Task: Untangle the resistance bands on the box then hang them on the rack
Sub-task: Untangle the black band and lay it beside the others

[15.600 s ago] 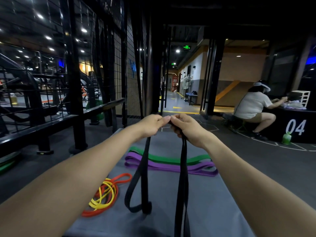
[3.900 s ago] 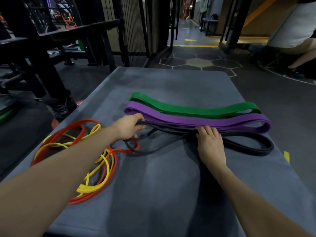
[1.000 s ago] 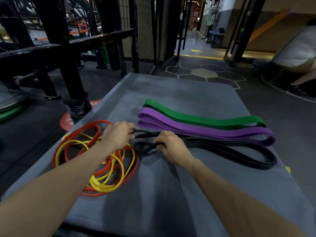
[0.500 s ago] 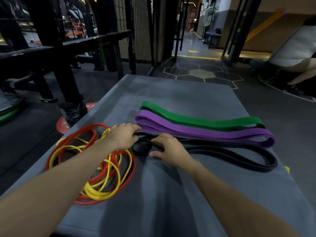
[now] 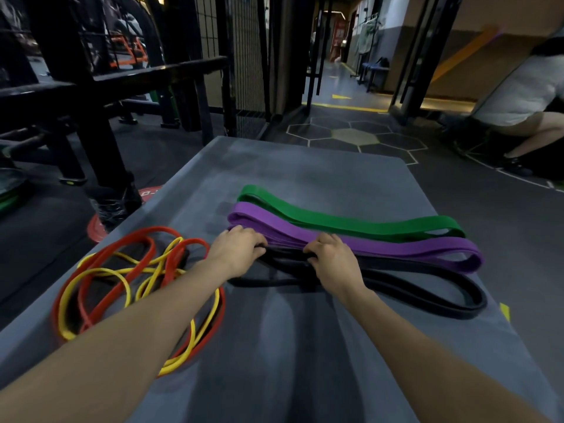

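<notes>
grip: left hand [image 5: 235, 251] fingers curled on left end of black band [image 5: 427, 286]; right hand [image 5: 332, 257] curled over it mid-left, pinching. Both clamped on black, held low on the box [image 5: 305, 346].
left pile: red band [image 5: 97, 254] and yellow band [image 5: 91, 274] knotted together on box's left side, untouched.
centre/right: black lies flat nearest me, just beside purple band [image 5: 396, 248], then green band [image 5: 351, 222] behind. All three side by side.
step: likely squaring black against the sorted row; untangling half done.
next: let go, move to the red/yellow knot, find a free loop, pull one colour clear.
rack: nothing hung yet.
</notes>
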`<state>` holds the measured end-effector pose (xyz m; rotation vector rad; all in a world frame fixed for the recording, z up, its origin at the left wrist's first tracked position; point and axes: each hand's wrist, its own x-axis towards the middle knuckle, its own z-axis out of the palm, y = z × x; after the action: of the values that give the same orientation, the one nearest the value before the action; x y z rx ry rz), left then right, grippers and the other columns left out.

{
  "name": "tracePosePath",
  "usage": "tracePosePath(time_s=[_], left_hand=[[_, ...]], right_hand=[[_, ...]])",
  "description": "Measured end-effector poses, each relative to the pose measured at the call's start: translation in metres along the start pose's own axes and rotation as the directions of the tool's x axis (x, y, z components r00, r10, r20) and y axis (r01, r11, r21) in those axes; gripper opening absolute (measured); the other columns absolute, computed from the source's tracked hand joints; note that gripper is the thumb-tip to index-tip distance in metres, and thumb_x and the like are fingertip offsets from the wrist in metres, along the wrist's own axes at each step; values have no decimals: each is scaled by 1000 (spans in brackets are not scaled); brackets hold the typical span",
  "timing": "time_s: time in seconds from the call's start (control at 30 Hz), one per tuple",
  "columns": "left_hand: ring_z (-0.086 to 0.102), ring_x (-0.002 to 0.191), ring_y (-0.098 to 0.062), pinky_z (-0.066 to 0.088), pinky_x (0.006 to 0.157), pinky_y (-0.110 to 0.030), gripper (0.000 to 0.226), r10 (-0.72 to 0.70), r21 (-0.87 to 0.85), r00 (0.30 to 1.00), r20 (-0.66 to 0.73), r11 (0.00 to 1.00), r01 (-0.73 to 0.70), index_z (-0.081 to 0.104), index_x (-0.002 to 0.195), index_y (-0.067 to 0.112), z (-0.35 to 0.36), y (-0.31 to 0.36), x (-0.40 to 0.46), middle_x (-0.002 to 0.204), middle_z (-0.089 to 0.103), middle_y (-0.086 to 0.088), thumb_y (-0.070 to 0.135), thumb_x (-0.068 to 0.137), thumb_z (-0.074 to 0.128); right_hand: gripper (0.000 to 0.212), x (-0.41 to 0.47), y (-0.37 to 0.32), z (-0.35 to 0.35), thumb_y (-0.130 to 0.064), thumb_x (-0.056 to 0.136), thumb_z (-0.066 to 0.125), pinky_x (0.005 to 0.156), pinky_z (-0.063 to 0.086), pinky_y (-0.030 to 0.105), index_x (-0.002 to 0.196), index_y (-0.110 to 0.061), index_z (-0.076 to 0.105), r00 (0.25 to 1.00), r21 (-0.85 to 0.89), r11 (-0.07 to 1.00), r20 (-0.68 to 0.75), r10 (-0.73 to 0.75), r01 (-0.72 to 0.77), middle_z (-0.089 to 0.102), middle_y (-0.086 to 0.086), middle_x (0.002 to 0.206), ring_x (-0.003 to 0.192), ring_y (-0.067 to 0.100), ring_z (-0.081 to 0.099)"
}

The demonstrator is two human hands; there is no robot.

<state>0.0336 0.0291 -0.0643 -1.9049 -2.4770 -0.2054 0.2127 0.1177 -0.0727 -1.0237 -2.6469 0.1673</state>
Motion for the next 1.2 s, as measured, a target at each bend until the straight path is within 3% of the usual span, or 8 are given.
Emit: tracePosePath(time_s=[0.17, 0.27, 0.37, 0.53, 0.77, 0.93, 1.0, 1.2], left_hand=[[55, 107, -27, 40, 79, -34, 24, -34, -27, 999, 26, 999, 34, 58, 105, 20, -4, -9, 1, 114, 63, -4, 30, 99, 37], [58, 101, -34, 42, 75, -36, 22, -66, -73, 997, 47, 995, 69, 53, 102, 17, 0, -4, 0, 109, 63, -10, 29, 99, 35], [58, 99, -34, 44, 76, -37, 21, -56, -111, 995, 82, 992, 65, 53, 103, 17, 5, -2, 1, 107, 63, -11, 28, 99, 36], [55, 103, -30, 41, 80, -34, 23, -49, -166, 982, 184, 983, 80, 60, 99, 15, 4, -11, 10, 100, 59, -9, 27, 98, 40], [49, 116, -23, 40, 98, -38, 29, 19, -147, 996, 82, 989, -7, 57, 123, 25, 9, -22, 10, 121, 52, -3, 25, 96, 45], [51, 116, -19, 41, 96, -38, 72, 101, -111, 987, 126, 990, -87, 50, 126, 32, -2, -16, -1, 120, 52, 2, 78, 73, 35], [45, 120, -17, 36, 98, -36, 81, 114, 33, 972, 206, 992, -124, 41, 133, 33, -1, -10, -8, 127, 47, 4, 79, 67, 45], [53, 111, -16, 45, 83, -34, 30, 98, -4, 994, 45, 995, -98, 55, 116, 32, -2, -8, -3, 117, 56, 8, 29, 87, 60]], right_hand=[[17, 2, -3, 4, -14, 92, 48, 67, 38, 32, 106, -14, 57, 992, -88, 994, -109, -67, 57, 60, 5, 102, 95, 29, 57], [15, 4, -4, -1, -6, 64, 61, 45, 23, 23, 74, -15, 59, 976, -203, 977, -195, -101, 61, 58, 0, 66, 56, 24, 60], [14, 8, 2, -1, -4, 55, 61, 40, 15, 19, 64, -14, 60, 977, -232, 971, -189, -102, 57, 56, 0, 61, 53, 23, 58], [21, 14, 2, 9, -15, 88, 53, 67, 41, 31, 99, -14, 71, 997, -147, 988, -53, -48, 40, 64, 6, 98, 99, 28, 56], [34, 13, 15, 7, -32, 98, 40, 99, 37, 36, 121, -15, 60, 972, 48, 993, 205, -112, 104, 52, 9, 117, 114, 29, 45], [87, 5, 20, -8, -59, 74, 65, 107, 26, 32, 142, -15, 34, 905, 99, 986, 394, -160, 132, 37, 6, 129, 120, 23, 32], [74, 5, 18, -3, -48, 80, 65, 106, 26, 31, 140, -15, 39, 923, 81, 986, 347, -166, 147, 40, 8, 130, 121, 25, 35], [32, 8, 13, 1, -28, 85, 65, 92, 43, 33, 113, -16, 62, 990, 221, 975, 138, 4, -34, 57, 5, 120, 113, 23, 51]])
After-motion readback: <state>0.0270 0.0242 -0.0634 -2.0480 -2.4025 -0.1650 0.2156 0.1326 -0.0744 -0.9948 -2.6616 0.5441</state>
